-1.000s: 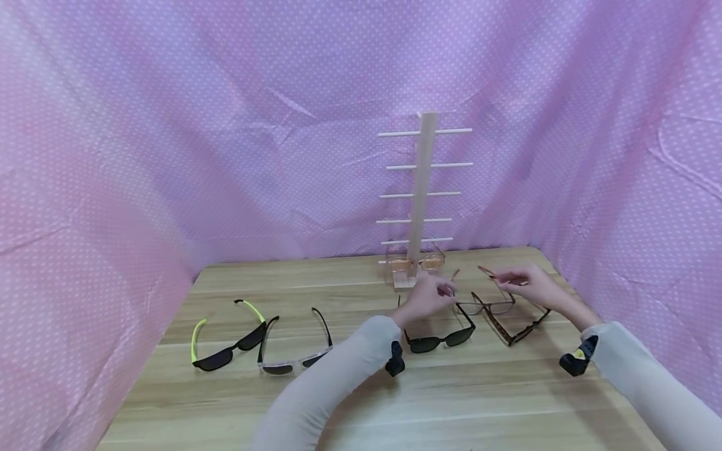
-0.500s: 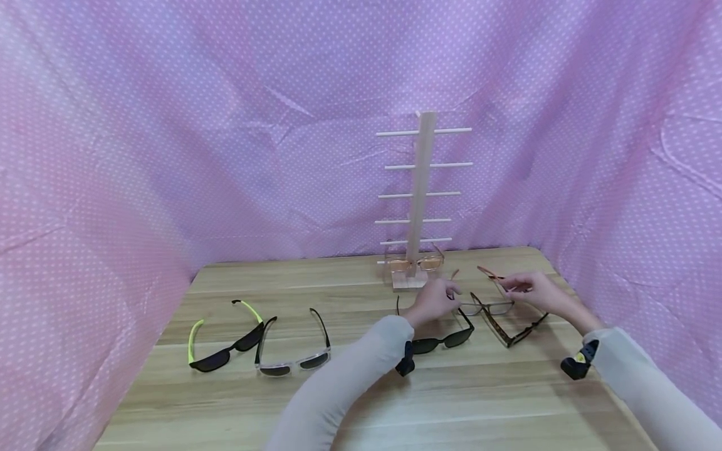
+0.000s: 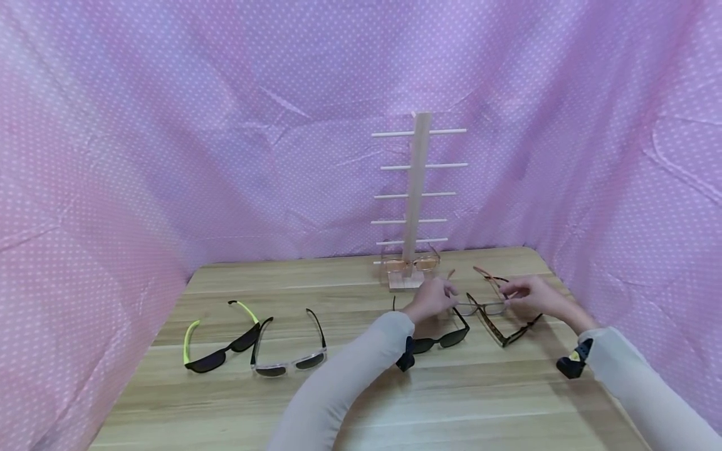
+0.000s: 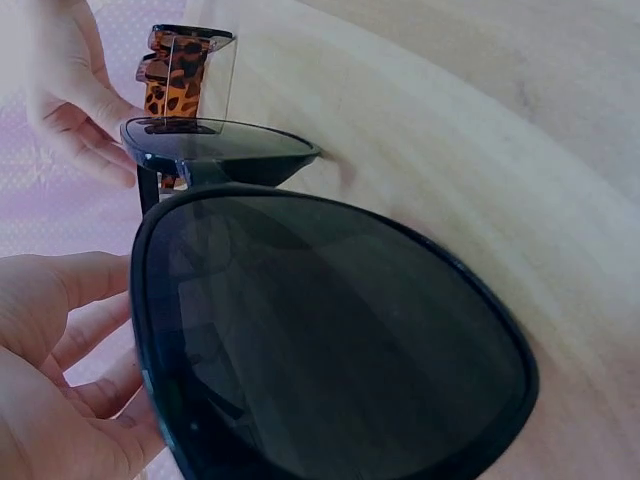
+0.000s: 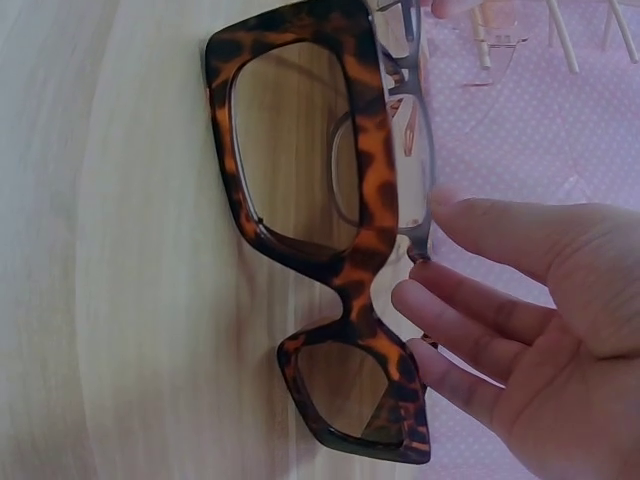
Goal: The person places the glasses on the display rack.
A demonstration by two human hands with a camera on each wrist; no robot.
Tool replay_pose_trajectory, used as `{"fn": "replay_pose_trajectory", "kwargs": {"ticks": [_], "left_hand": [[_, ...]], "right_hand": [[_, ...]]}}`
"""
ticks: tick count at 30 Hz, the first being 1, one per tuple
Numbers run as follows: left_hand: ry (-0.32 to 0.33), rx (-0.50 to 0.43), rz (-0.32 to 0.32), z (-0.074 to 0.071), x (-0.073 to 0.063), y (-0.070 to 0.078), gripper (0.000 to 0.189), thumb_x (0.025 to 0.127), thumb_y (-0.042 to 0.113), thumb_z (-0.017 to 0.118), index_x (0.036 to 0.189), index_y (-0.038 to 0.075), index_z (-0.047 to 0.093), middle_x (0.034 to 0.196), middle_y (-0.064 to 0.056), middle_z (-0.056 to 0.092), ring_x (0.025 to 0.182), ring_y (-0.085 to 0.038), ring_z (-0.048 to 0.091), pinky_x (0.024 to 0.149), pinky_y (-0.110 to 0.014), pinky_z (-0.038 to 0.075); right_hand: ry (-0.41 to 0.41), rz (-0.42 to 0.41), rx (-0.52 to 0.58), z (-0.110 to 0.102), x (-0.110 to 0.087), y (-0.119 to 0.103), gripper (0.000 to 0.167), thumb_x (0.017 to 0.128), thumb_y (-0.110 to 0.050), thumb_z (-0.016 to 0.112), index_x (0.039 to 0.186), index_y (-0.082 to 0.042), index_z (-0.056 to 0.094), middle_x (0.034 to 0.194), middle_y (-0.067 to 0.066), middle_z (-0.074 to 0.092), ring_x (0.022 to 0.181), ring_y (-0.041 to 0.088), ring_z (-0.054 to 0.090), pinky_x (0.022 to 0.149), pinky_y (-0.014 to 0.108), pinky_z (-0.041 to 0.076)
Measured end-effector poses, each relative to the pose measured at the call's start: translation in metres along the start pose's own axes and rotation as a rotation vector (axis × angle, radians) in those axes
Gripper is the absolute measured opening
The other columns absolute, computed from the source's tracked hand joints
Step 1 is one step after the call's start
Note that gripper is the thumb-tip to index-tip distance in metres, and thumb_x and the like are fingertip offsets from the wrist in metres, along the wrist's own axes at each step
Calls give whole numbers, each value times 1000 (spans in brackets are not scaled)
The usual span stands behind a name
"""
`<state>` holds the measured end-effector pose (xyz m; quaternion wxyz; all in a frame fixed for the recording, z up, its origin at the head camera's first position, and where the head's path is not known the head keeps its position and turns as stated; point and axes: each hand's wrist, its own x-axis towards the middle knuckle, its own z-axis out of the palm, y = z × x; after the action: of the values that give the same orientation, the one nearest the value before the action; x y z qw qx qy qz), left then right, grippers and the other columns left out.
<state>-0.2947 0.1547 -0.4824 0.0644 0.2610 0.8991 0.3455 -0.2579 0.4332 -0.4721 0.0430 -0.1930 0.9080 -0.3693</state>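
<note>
A pair of thin-rimmed eyeglasses (image 3: 494,309) lies between the hands, its reddish temples pointing to the back. My left hand (image 3: 433,299) pinches its left corner; in the left wrist view those fingertips are hidden behind black sunglasses (image 4: 340,340). The right hand (image 3: 533,295) holds the right corner, with the thumb (image 5: 490,225) on the rim and the fingers near the hinge. Tortoiseshell sunglasses (image 5: 370,240) lie in front, one temple crossing the eyeglasses in the head view. My left forearm partly covers the black sunglasses there.
Behind the hands stands a wooden display rack (image 3: 416,188) with white pegs; pink-tinted glasses (image 3: 425,263) rest low on it. To the left lie sunglasses with yellow-green temples (image 3: 210,361) and clear-framed sunglasses (image 3: 290,365). A pink dotted curtain (image 3: 254,156) surrounds the wooden table (image 3: 225,413).
My right hand has come down from the right temple to the frame's corner. The left hand has moved slightly down to the left corner. The view has shifted slightly.
</note>
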Motion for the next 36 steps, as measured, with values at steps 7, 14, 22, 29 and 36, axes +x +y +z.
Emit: {"fn": "replay_pose_trajectory", "kwargs": {"ticks": [7, 14, 22, 29, 36], "left_hand": [[-10, 21, 1, -2, 1, 1, 12, 91, 14, 75, 100, 8, 80, 91, 1, 76, 72, -3, 55, 65, -14, 45], [-12, 116, 1, 1, 4, 2, 5, 89, 17, 77, 89, 14, 81, 89, 5, 79, 72, -3, 60, 67, -13, 46], [-14, 186, -26, 2, 7, 5, 10, 90, 22, 77, 82, 21, 83, 81, 12, 77, 77, -3, 64, 86, -20, 51], [-9, 184, -26, 3, 7, 4, 12, 90, 20, 75, 81, 20, 83, 80, 13, 77, 80, -3, 65, 93, -23, 51], [-2, 180, -29, 4, 8, 3, 11, 89, 21, 76, 81, 22, 83, 80, 14, 77, 81, -3, 65, 98, -26, 50]], "right_hand": [[-33, 17, -75, 0, 3, 1, 29, 88, -1, 75, 112, 15, 67, 106, 29, 73, 90, 17, 71, 78, 18, 56], [-30, -3, -97, -1, 4, 4, 13, 88, -2, 75, 98, 6, 75, 97, 19, 76, 87, 0, 64, 78, 16, 52], [-18, 59, -50, -3, 6, 3, 13, 92, -5, 74, 99, 5, 75, 94, 15, 77, 86, 0, 64, 75, 17, 53], [-11, 99, -27, -8, 7, 2, 13, 94, -9, 73, 100, 1, 77, 97, 15, 78, 86, 0, 64, 74, 19, 54], [-18, 103, -14, -10, 9, 4, 14, 93, -8, 73, 101, 2, 77, 99, 16, 78, 88, 1, 64, 76, 23, 56]]}}
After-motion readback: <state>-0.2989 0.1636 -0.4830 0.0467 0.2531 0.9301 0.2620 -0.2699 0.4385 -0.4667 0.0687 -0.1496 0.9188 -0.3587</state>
